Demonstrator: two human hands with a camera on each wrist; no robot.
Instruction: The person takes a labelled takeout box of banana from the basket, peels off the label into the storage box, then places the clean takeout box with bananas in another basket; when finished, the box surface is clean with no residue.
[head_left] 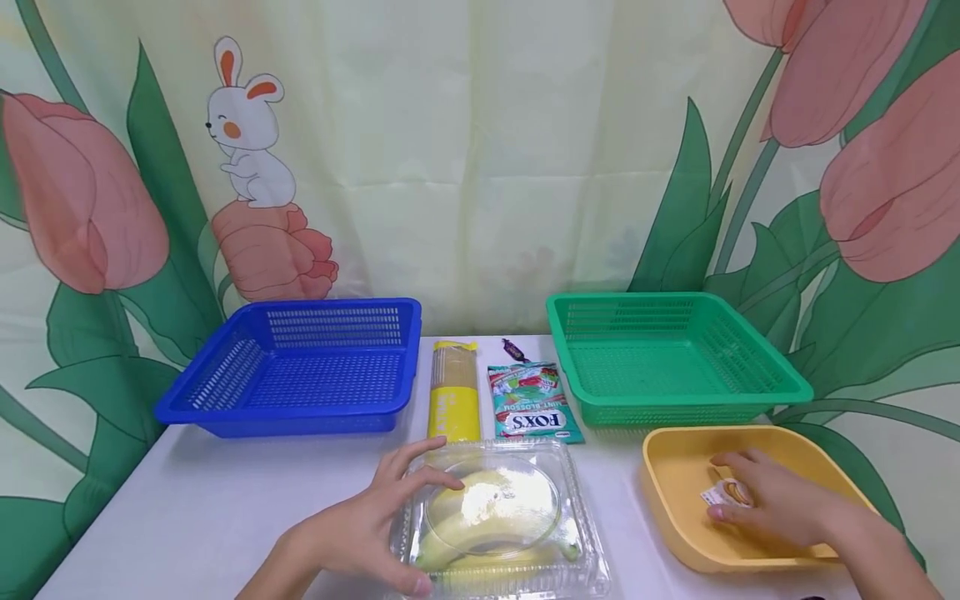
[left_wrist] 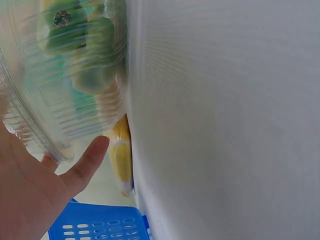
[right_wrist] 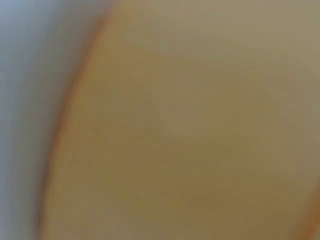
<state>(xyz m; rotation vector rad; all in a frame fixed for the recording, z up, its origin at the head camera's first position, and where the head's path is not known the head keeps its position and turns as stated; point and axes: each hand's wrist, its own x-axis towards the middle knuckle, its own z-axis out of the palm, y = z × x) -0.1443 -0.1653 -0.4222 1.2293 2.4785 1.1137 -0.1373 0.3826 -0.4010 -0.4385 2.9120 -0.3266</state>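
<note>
A clear plastic clamshell box [head_left: 585,533] with yellow bananas [head_left: 487,521] inside sits at the front middle of the table. My left hand [head_left: 375,521] spreads over its left side, the fingertips on the lid and the thumb lower along the edge. The left wrist view shows that hand close against the ribbed box [left_wrist: 65,100], one finger reaching past it. To the right, my right hand [head_left: 780,496] is inside a yellow basin [head_left: 667,508]. Its thumb and fingers stand apart around a small white packet [head_left: 731,493] with a round picture, partly covered by the hand.
A blue basket [head_left: 337,375] stands at the back left, a green basket [head_left: 637,367] at the back right. Between them lie a yellow noodle pack [head_left: 453,408], a FOX'S candy bag [head_left: 531,400] and a small dark wrapped candy [head_left: 513,350]. A printed curtain [head_left: 465,167] hangs behind.
</note>
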